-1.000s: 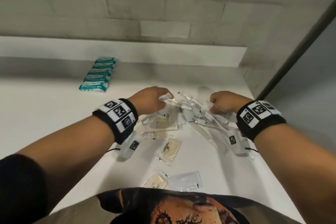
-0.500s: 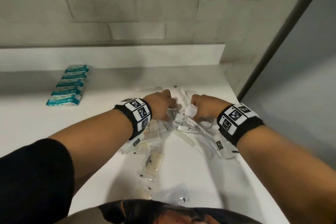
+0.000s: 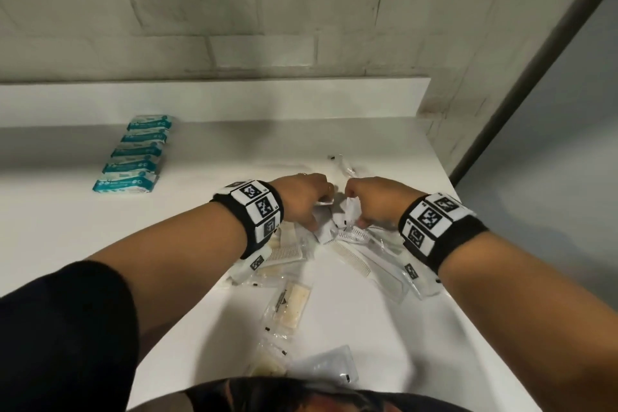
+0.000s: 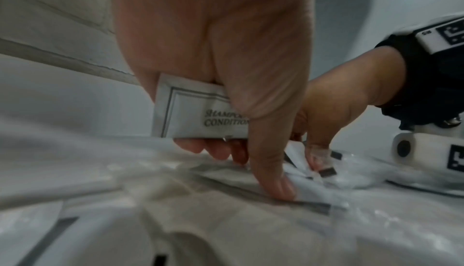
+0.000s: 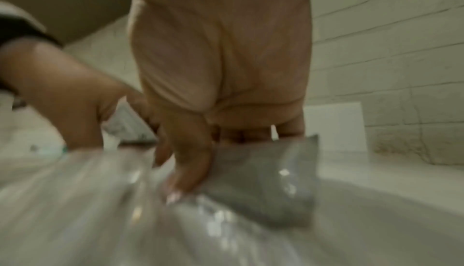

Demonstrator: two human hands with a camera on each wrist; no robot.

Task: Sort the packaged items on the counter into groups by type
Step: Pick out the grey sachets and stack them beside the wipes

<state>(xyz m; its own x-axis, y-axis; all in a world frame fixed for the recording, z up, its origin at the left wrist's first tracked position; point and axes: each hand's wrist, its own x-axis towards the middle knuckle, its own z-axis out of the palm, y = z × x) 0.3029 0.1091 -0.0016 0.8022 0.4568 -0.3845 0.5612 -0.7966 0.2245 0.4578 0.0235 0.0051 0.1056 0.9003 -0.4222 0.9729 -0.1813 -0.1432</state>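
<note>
Both hands work in a heap of clear and white packets [image 3: 337, 237] on the white counter [image 3: 384, 338]. My left hand [image 3: 301, 201] holds a white shampoo-conditioner sachet [image 4: 198, 111] in its curled fingers, and its thumb [image 4: 276, 183] presses down on a packet in the heap. My right hand [image 3: 371, 204] pinches a small white sachet [image 5: 266, 173], blurred in the right wrist view. Packaged combs [image 3: 351, 251] lie under the wrists. A row of teal-and-white packets [image 3: 133, 157] sits grouped at the back left.
Loose packets with beige contents [image 3: 289, 306] and a white sachet [image 3: 327, 366] lie near the front edge. A raised ledge [image 3: 214, 100] and brick wall stand behind. The counter ends at the right, next to a grey wall [image 3: 551, 177].
Both hands have drawn together over the middle of the heap. The view has shifted, so the teal packets now sit farther from the hands.
</note>
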